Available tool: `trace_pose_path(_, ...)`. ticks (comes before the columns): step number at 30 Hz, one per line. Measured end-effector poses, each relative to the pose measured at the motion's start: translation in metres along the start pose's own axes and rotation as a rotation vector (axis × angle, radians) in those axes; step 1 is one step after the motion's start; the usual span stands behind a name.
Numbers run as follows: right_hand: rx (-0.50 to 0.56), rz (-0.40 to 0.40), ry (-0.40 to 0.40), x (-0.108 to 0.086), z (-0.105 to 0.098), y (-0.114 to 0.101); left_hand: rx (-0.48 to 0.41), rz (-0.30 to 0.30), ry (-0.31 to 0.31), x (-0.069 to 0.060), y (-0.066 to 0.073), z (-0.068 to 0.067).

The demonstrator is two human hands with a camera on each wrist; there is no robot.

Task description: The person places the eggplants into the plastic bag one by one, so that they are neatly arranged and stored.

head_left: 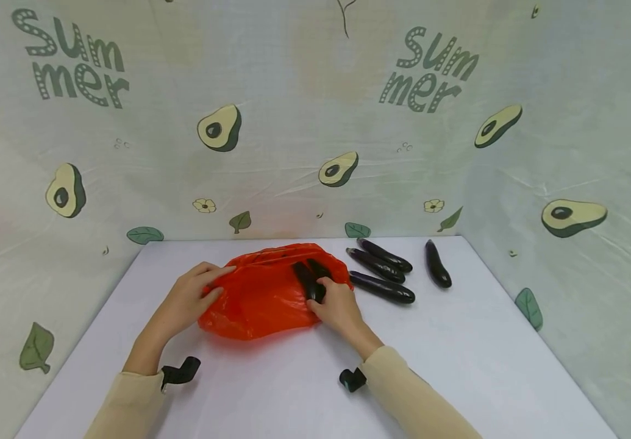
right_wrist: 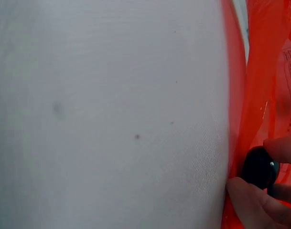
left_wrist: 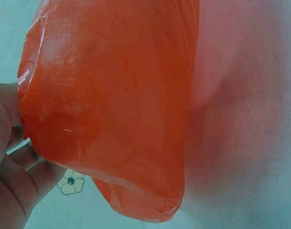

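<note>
A red plastic bag lies on its side on the white table. My left hand holds the bag's left end; in the left wrist view the fingers go behind the plastic. My right hand reaches into the bag's mouth on the right and grips a dark eggplant. In the right wrist view, the thumb and fingers pinch the rounded end of the eggplant. Beside it in the bag shows another dark eggplant, partly hidden.
Right of the bag lie several eggplants: a long one in front, one behind it, one at the back, and one set apart further right. A printed cloth hangs behind the table.
</note>
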State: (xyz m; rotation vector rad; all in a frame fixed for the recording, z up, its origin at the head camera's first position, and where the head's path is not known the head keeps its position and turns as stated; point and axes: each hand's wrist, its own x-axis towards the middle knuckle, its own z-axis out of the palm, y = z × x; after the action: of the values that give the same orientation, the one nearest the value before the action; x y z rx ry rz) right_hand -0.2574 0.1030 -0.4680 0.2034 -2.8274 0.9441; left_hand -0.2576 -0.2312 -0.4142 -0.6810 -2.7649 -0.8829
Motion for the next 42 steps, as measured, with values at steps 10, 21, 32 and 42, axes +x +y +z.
trace_pose_path(10,-0.025,0.005,0.024,0.008,0.006,0.000,-0.002,0.000,-0.004,-0.001,-0.001,-0.002)
trace_pose_path(21,0.092,-0.023,-0.067,-0.010,-0.042,0.011,-0.012,-0.014,-0.023,-0.001,0.001,-0.003)
trace_pose_path(32,-0.090,-0.134,-0.032,-0.010,-0.128,0.066,-0.012,-0.014,-0.020,0.001,-0.001,-0.002)
trace_pose_path(42,-0.196,-0.258,-0.057,-0.017,-0.156,0.120,-0.012,-0.036,-0.024,0.001,-0.001,-0.001)
